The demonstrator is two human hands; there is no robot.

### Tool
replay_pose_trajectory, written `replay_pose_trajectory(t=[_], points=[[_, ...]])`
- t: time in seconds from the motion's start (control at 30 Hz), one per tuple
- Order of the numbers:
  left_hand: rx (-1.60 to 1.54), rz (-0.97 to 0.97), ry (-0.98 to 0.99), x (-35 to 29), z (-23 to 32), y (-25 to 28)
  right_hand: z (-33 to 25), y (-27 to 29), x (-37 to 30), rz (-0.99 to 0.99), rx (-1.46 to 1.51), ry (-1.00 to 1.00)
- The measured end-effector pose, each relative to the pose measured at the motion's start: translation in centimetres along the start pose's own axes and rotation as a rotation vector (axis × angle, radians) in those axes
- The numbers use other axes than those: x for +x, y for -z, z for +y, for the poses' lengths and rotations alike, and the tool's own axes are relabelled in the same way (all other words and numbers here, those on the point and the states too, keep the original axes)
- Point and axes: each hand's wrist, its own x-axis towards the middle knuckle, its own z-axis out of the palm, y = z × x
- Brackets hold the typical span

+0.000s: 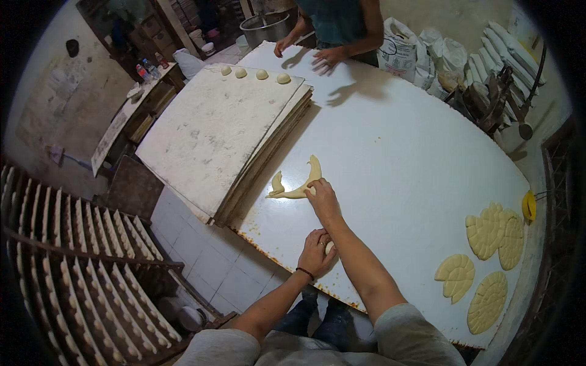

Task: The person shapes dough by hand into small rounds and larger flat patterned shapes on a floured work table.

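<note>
Right hand, grip narrow, pinched bent dough strip, one leg toward board stack; left hand cupped dough ball.

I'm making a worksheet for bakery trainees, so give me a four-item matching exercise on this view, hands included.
Column one
1. Right hand
2. Four dough balls in a row
3. Left hand
4. Scored dough pieces

Column two
A. Along the far edge of the top floured board
B. Has a dark bracelet at its wrist
C. Lying toward the right edge of the white table
D. Touching a curved dough strip

Pairs: 1-D, 2-A, 3-B, 4-C
</note>
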Motion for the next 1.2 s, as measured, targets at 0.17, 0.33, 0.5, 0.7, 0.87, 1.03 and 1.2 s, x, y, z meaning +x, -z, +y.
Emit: replay_pose_trajectory(t=[0.17, 0.33, 0.5, 0.7, 0.87, 1.03, 1.2], points=[[-0.018, 0.135, 0.013, -0.3, -0.7, 0.0, 3.3, 4.1, -5.4, -0.161, -0.072, 0.006], [0.048, -0.012, -0.067, -0.3, -0.7, 0.5, 4.3, 15.5, -21.4, -0.041, -0.087, -0.240], [0.046, -0.071, -0.103, -0.1, -0.2, 0.6, 4.5, 20.0, -30.8, 0.105, -0.101, -0.535], [0.023, -0.105, -0.146, -2.2, -1.5, 0.9, -3.7, 22.3, -12.8, -0.042, 0.351, -0.516], [-0.084, -0.062, -0.074, -2.5, -1.5, 0.7, -14.2, 22.0, 3.1, 0.167, 0.506, -0.088], [-0.342, 0.110, 0.136, -3.9, -2.3, 2.0, -15.3, 16.8, 6.7, 0.233, 0.268, 0.147], [-0.480, 0.091, 0.234, -0.2, -1.8, 1.5, 1.5, 8.5, 0.4, -0.092, -0.178, -0.128]])
